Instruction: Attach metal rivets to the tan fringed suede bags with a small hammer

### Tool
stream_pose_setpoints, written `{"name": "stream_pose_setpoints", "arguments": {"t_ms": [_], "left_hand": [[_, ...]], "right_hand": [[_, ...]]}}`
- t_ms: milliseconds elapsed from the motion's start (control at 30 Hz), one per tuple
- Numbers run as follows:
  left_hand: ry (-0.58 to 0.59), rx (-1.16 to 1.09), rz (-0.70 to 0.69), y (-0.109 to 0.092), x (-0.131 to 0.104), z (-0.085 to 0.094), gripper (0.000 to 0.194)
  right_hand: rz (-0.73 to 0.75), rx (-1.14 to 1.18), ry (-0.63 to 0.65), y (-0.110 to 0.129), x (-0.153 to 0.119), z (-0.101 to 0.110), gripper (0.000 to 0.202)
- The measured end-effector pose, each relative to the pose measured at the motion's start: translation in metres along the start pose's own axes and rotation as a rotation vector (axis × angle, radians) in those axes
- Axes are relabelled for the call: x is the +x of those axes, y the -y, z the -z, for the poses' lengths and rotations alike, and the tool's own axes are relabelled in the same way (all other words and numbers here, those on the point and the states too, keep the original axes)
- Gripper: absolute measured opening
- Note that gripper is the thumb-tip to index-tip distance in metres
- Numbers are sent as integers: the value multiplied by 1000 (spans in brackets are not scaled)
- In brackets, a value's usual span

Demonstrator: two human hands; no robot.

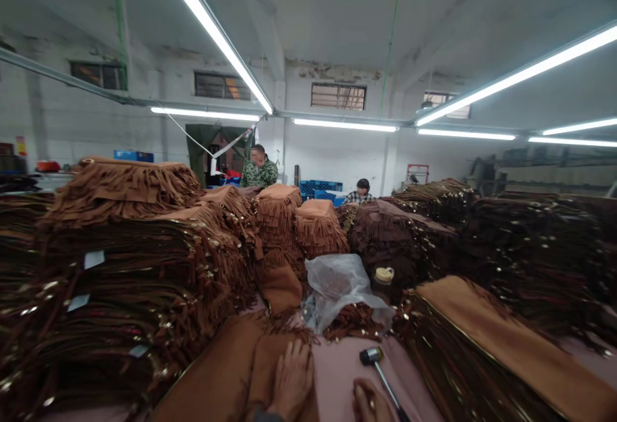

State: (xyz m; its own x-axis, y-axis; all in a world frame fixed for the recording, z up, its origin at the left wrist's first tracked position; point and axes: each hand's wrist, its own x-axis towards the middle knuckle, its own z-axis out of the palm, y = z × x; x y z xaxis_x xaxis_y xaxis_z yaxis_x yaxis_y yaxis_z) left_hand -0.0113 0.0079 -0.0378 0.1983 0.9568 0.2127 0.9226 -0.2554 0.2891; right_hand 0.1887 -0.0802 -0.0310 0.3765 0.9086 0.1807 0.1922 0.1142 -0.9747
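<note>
Pressing brown fabric flat, hammer gripped.
Left hand (292, 377), fingers together, lies on the brown fabric (226, 377); right hand (371, 403) at five o'clock, fingers wrapped round the hammer (372, 356).

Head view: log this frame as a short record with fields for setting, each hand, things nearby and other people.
Setting: workshop under strip lights, work table with a pink top
Left hand: flat on a brown fabric piece
Right hand: at the handle of a mallet lying on the table; grip cut off by the frame edge
Nearby: clear plastic bag, capped jar, stacks of fringed brown fabric
Other people: two persons at the back, one in a camouflage jacket
</note>
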Motion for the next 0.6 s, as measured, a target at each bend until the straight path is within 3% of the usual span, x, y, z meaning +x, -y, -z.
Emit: {"name": "stream_pose_setpoints", "arguments": {"t_ms": [133, 233, 400, 600], "left_hand": [[-28, -146, -199, 3, 0, 24, 36], [-12, -191, -280, 8, 6, 21, 36], [1, -172, -307, 9, 5, 13, 33], [65, -107, -301, 2, 3, 21, 31]], "right_hand": [[-98, 85, 31, -11, -13, 4, 62], [-109, 45, 84, -19, -8, 10, 60], [-129, 38, 106, -28, -3, 14, 56], [-130, 40, 102, -32, -3, 16, 57]]}}
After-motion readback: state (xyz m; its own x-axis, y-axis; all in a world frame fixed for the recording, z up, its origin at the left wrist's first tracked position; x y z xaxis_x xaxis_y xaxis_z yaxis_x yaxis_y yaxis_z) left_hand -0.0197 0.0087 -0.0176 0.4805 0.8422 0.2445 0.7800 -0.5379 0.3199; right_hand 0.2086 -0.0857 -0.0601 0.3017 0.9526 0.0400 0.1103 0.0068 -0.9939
